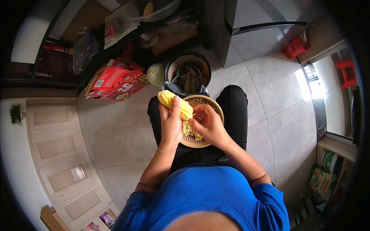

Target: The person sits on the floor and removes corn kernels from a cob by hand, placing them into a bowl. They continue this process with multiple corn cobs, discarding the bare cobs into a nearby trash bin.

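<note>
My left hand is wrapped round a yellow ear of corn, its thumb lying along the cob. The cob tilts, with its far end pointing up and to the left. At the nearer end, the curled fingers of my right hand press against the kernels. Beneath both hands a round tan basket rests on my lap between my thighs. Loose corn kernels cover part of its inside; my hands hide the rest.
Just beyond my knees stands a bin with a dark liner. A pale green melon or gourd and a red carton sit left of it, by a dark shelf. A grey refrigerator is at far right; cabinets line the left.
</note>
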